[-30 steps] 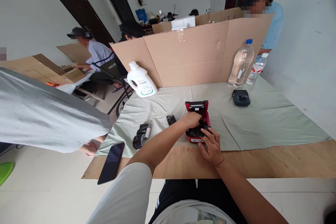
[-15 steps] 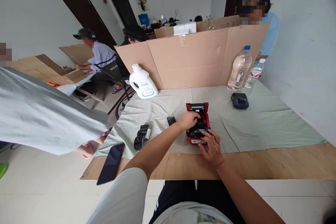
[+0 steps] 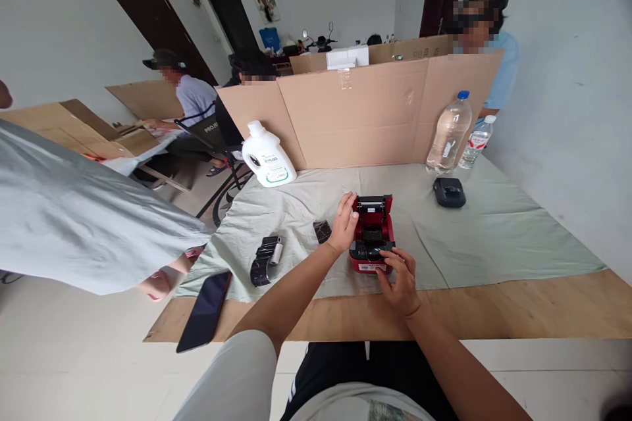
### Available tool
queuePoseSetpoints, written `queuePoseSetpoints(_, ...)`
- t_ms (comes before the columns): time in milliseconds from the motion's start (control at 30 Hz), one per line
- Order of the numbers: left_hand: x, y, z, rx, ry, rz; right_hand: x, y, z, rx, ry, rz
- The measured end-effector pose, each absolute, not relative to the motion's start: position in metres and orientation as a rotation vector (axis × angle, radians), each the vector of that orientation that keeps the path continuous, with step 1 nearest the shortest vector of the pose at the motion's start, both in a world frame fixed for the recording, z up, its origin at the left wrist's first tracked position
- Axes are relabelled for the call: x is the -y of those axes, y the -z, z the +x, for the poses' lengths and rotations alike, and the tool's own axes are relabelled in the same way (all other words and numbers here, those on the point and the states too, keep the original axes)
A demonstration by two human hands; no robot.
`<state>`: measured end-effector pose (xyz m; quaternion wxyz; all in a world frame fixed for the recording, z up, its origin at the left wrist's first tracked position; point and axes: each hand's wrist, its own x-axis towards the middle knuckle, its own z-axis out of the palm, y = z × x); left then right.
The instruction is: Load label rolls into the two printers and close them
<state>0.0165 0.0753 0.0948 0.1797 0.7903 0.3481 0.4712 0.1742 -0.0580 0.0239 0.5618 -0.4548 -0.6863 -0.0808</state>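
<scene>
A small red and black label printer [image 3: 359, 266] sits on the cloth in front of me with its lid [image 3: 374, 206] raised. Inside it lies a roll of black labels [image 3: 372, 234], and its strip [image 3: 366, 252] runs out over the front edge. My left hand [image 3: 342, 223] is at the lid's left edge, fingers behind and thumb on the near side. At the front right corner, my right hand [image 3: 401, 279] pinches the strip against the printer, fingers on top and thumb below. The exact contact of its fingertips is partly hidden.
Left of the printer lie a black label piece [image 3: 322, 231], a curled black label strip [image 3: 261, 266], a small white roll [image 3: 277, 251] and a phone [image 3: 205, 311]. A white jug [image 3: 269, 156], two bottles [image 3: 448, 135] and a black device [image 3: 449, 192] stand before a cardboard screen [image 3: 360, 118]. People sit beyond.
My left hand has come out of the printer's inside and moved up and left to the lid's edge, uncovering the label roll. My right hand stays at the front corner.
</scene>
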Motion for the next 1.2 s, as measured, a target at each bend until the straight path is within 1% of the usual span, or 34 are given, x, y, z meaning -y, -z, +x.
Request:
queuePoseSetpoints(167, -0.060, -0.093, 0.008, -0.935, -1.407, 2.194, 0.058, -0.031, 0.173, 1.631, 0.232, -1.071)
queuePoseSetpoints(367, -0.036, -0.081, -0.002, -0.837, -1.422, 2.295, 0.059, -0.031, 0.172, 1.710, 0.300, -1.101)
queuePoseSetpoints(600, -0.020, -0.059, -0.008, -0.898, -1.311, 2.419, 0.058, -0.035, 0.172, 1.716, 0.313, -1.177)
queuePoseSetpoints(733, -0.016, -0.051, -0.007, -0.950, -1.288, 2.457, 0.048, -0.039, 0.177, 1.672, 0.319, -1.322)
queuePoseSetpoints(1033, -0.011, -0.046, 0.003, -0.990, -1.442, 2.398, 0.040, -0.048, 0.184, 1.747, 0.266, -1.414)
queuePoseSetpoints(1200, -0.013, -0.041, 0.004, -1.003, -1.445, 2.378, 0.040, -0.051, 0.185, 1.766, 0.247, -1.416)
